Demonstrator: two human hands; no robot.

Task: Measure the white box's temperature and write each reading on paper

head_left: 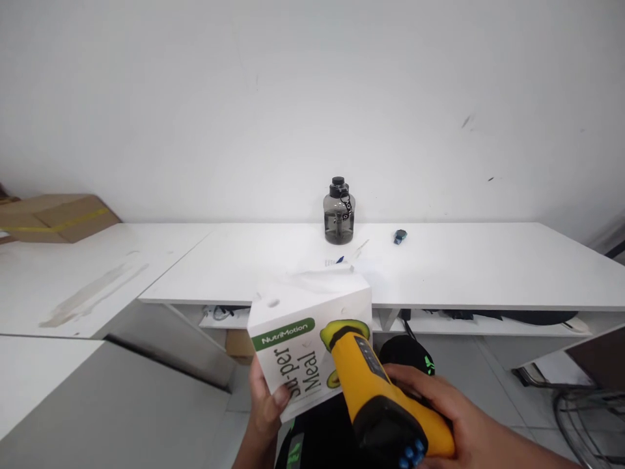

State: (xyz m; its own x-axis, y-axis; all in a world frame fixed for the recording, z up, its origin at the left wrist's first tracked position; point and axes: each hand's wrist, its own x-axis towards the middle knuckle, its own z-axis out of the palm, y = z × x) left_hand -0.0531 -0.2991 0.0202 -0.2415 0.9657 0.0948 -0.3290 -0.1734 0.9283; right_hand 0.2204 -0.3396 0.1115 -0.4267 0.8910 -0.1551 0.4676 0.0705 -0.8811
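A white carton [312, 299] printed "NutriMotion", "Su-per Meal" and avocado pictures is tilted in front of me, over my lap. My left hand [268, 400] grips its lower left edge, thumb on the printed face. My right hand [454, 410] is wrapped round a yellow-and-black pistol-shaped handheld device [366, 384]. It has a dark panel on its side and blue parts at its near end. The device's black nose overlaps the avocado picture; whether it touches the carton, I cannot tell.
On the white table [469, 267] stand a dark translucent water bottle [338, 218] and a small blue-black object [400, 236]. A blue-tipped item [340, 260] lies behind the carton. A cardboard box [63, 218] sits at the left. Below is a shelf [454, 320] with dark items.
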